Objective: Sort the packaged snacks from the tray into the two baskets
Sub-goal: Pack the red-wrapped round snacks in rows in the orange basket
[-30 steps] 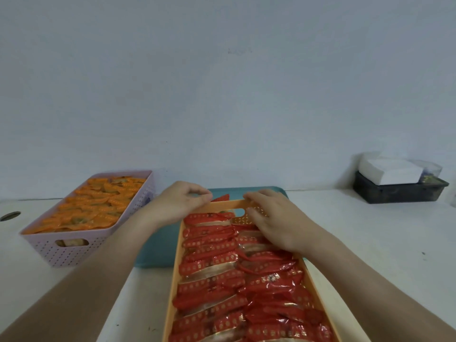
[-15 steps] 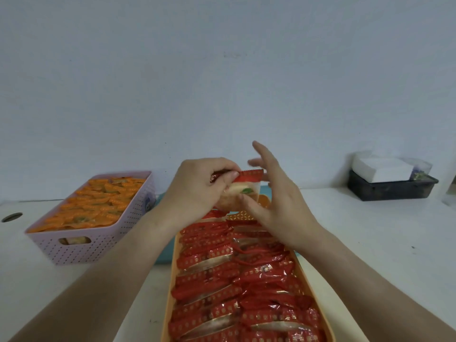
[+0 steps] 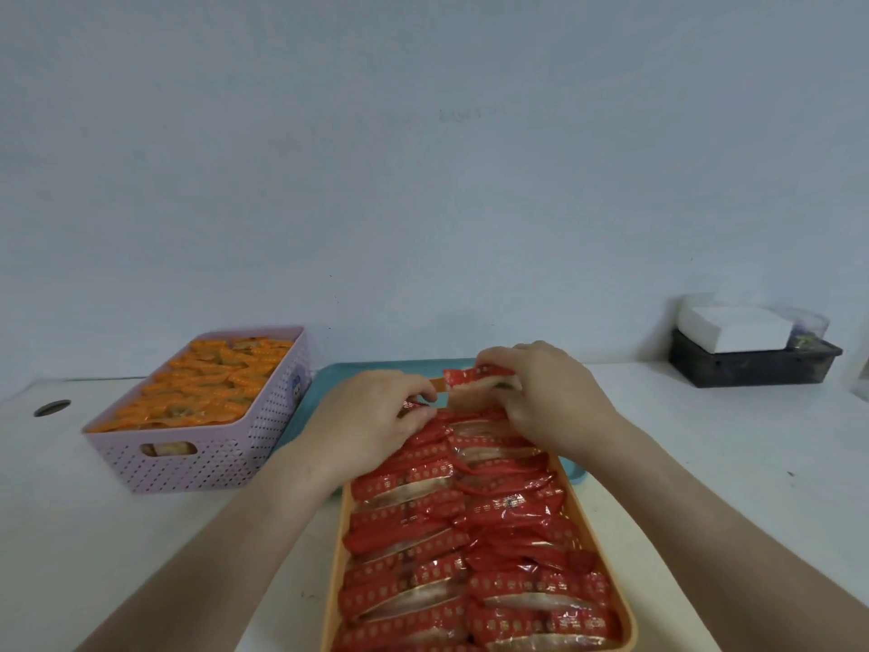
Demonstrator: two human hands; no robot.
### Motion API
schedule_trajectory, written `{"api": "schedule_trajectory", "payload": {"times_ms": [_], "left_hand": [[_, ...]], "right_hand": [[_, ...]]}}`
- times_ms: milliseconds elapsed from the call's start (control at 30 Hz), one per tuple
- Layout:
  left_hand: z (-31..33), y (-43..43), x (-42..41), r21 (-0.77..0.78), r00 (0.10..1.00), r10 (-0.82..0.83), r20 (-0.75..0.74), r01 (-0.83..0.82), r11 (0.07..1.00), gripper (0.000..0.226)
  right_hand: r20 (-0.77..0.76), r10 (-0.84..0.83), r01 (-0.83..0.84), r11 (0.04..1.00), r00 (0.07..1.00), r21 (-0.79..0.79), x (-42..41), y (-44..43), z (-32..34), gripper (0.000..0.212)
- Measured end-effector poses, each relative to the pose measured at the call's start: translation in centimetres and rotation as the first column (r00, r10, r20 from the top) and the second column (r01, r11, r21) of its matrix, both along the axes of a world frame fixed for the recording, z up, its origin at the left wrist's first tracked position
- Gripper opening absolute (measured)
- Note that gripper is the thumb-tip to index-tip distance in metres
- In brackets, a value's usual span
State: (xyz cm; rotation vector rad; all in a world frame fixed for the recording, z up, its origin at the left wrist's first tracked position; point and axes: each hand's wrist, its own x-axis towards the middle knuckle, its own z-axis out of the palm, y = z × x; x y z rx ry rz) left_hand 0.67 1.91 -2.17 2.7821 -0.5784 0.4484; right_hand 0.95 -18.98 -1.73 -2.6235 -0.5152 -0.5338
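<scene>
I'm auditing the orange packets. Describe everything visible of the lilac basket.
The lilac basket is rectangular, plastic-looking, with perforated walls and an oval handle cutout in its near end. It stands upright on the table, left of the teal tray, filled to about its rim with orange packets. Its right wall bears a bluish sticker.

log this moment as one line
right hand: holds raised packet | left hand: pinches row packet | site: orange basket far end

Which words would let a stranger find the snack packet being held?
Start at the long orange basket packed with red packets. At its far end, the right hand pinches one red packet. Unlike its neighbours, it stands higher than the rows.
</scene>
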Motion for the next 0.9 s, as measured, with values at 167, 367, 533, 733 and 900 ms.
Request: {"api": "schedule_trajectory", "payload": {"times_ms": [167,367,533,733,900], "left_hand": [[0.2,0.1,0.3,0.108,0.998,0.024,-0.05,-0.018,0.994,0.025],[-0.3,0.7,-1.3,-0.164,0.998,0.061,0.016,-0.058,0.985,0.03],[-0.6,1.9,-3.4,-0.388,0.955,0.064,-0.289,-0.178,0.905,0.033],[-1.1,2.1,-5.4,-0.692,0.835,-0.104,-0.541,-0.371,0.619,0.064],[-1.4,3.0,-9.9,-0.67,0.765,-0.177,-0.619,-0.397,0.627,0.078]], "right_hand": [[-0.085,-0.083,0.054,0.953,0.993,-0.297,-0.1,0.1,-0.3,0.033],[-0.149,-0.113,0.064,0.952,0.982,-0.298,-0.8,0.6,-0.4,0.038],[-0.155,-0.087,0.071,0.992,0.984,-0.106,-1.4,-0.5,-0.7,0.037],[-0.413,0.083,-0.046,0.994,0.907,0.098,-2.4,-1.4,-0.6,0.057],[-0.732,0.144,0.11,0.951,0.666,0.288,-6.7,-3.7,0.2,0.071]]}}
